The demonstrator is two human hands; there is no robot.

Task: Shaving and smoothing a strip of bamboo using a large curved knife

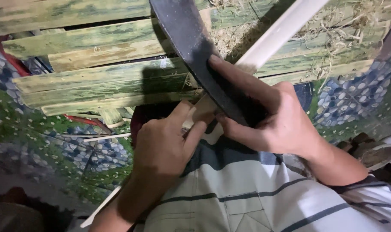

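The right hand is gripping the dark blade closed, and the left hand is pinching the pale bamboo strip above the lap, apparently shaving it, which needs steady blade control.

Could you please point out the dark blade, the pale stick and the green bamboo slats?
dark blade (191, 38), head view, middle of its flat side.
pale stick (281, 30), head view, mid-shaft.
green bamboo slats (88, 81), head view, one slat's face.
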